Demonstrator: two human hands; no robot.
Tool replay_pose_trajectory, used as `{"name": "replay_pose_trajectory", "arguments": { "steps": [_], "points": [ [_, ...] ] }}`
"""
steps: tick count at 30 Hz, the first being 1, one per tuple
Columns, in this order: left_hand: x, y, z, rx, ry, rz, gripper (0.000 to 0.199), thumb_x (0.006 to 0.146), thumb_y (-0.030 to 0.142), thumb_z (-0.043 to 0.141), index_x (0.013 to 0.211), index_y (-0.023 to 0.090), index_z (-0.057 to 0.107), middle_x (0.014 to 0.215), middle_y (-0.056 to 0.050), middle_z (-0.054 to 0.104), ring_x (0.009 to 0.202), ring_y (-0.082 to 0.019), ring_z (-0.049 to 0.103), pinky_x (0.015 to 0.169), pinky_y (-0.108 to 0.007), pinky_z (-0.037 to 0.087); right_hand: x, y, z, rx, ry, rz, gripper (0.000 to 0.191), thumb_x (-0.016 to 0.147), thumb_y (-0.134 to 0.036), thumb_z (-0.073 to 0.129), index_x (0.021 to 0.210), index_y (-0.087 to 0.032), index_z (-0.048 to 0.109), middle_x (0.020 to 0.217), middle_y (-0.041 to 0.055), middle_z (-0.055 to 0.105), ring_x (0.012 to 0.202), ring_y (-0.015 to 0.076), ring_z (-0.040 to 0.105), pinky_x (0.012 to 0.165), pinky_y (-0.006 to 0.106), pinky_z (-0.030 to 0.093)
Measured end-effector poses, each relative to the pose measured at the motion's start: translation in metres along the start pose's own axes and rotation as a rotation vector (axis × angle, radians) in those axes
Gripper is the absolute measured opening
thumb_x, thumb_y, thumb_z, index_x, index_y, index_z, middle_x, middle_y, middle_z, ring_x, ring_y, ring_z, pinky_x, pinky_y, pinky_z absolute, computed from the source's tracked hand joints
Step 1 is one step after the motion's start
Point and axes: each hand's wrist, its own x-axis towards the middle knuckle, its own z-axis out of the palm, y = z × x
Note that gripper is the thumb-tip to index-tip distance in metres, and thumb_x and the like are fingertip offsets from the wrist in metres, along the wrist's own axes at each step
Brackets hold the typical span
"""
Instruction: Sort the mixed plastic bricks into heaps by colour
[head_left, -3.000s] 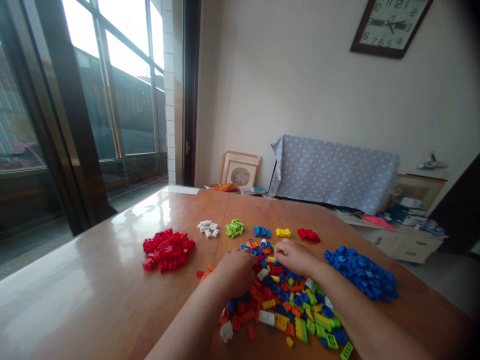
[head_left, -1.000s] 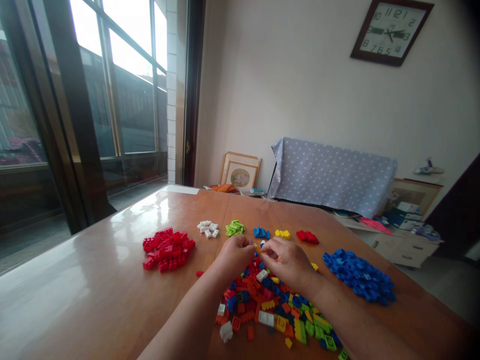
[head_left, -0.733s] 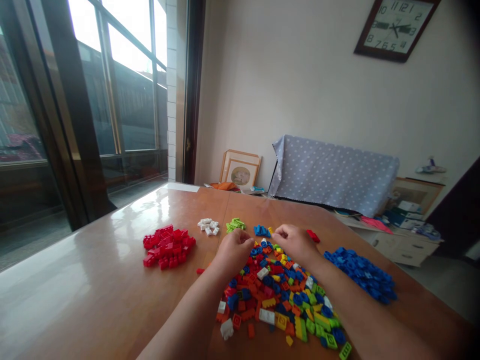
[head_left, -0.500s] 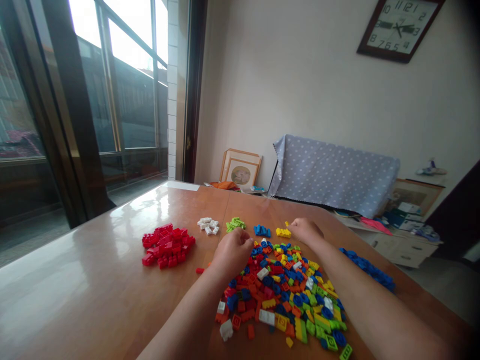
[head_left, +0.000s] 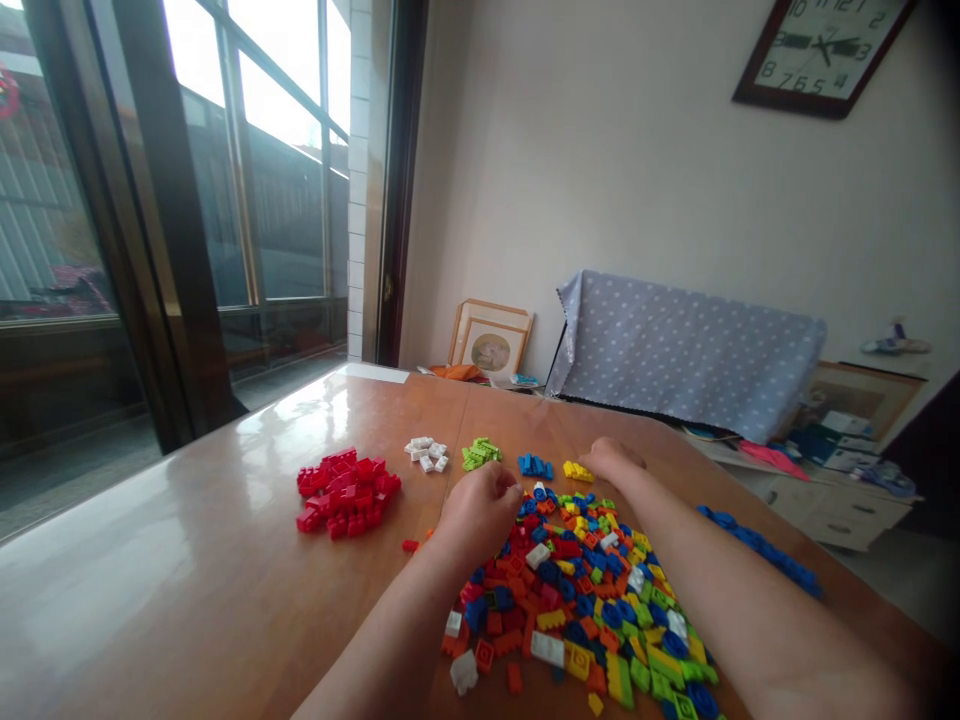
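My left hand [head_left: 482, 506] is over the left edge of a large mixed pile of toy building bricks [head_left: 592, 570], its fingers curled together. Whatever those fingers may hold does not show. Beyond the pile, my right hand [head_left: 615, 462] is beside a small group of yellow bricks [head_left: 577, 471], with its fingertips close to them. Its fingers are bent and partly hidden, and I cannot make out anything in them. Blue bricks [head_left: 535, 467] lie just left of the yellow ones. Lime green bricks [head_left: 481, 454] sit beyond my left hand.
A heap of red bricks [head_left: 349, 494] and a small group of white bricks [head_left: 427, 454] are on the left of the wooden table [head_left: 202, 590]. A row of blue bricks [head_left: 761, 548] lies right of my right forearm. A dotted cloth [head_left: 690, 345] hangs behind the table.
The view has shifted, so everything sits slightly further right. The single yellow brick that was at my right fingertips no longer shows apart from the yellow group. My left hand stays over the pile.
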Motion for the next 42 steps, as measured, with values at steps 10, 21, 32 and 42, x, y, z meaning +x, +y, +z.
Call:
{"name": "replay_pose_trajectory", "arguments": {
  "steps": [10, 21, 32, 42],
  "points": [
    [0.001, -0.004, 0.0, 0.004, 0.026, 0.002, 0.019, 0.087, 0.036, 0.056, 0.086, 0.021, 0.067, 0.082, -0.002, 0.07, 0.07, -0.015, 0.059, 0.058, -0.023, 0.034, -0.022, 0.03, -0.011, 0.095, -0.002, -0.091, 0.034, 0.081, -0.047, 0.057, 0.08, -0.019, 0.076, 0.083, 0.0154, 0.075, 0.078, 0.0286, 0.07, 0.064, 0.033, 0.045],
    [0.005, -0.001, -0.008, 0.023, 0.065, -0.015, 0.016, 0.085, 0.031, 0.054, 0.085, 0.022, 0.067, 0.076, -0.001, 0.066, 0.071, -0.016, 0.058, 0.058, -0.023, 0.033, -0.095, 0.046, 0.014, 0.256, -0.02, -0.455, 0.018, 0.079, -0.029, 0.058, 0.078, -0.022, 0.075, 0.082, 0.0013, 0.075, 0.076, 0.0173, 0.064, 0.064, 0.023, 0.038],
    [0.01, -0.014, -0.007, 0.022, 0.087, -0.026, 0.017, 0.087, 0.031, 0.052, 0.089, 0.021, 0.066, 0.069, 0.001, 0.062, 0.061, -0.013, 0.054, 0.055, -0.023, 0.03, -0.113, 0.056, 0.019, 0.574, -0.109, -0.535, 0.029, 0.082, -0.026, 0.054, 0.101, -0.02, 0.074, 0.083, 0.0008, 0.074, 0.071, 0.0167, 0.063, 0.062, 0.023, 0.041],
    [0.009, -0.012, -0.007, 0.12, 0.062, -0.025, 0.017, 0.088, 0.032, 0.053, 0.092, 0.022, 0.066, 0.07, 0.002, 0.064, 0.062, -0.014, 0.055, 0.057, -0.023, 0.031, -0.109, 0.093, 0.003, 0.391, -0.164, -0.429, 0.014, 0.081, -0.022, 0.053, 0.078, -0.018, 0.066, 0.066, -0.0004, 0.064, 0.059, 0.0123, 0.054, 0.051, 0.022, 0.027]
  ]
}}
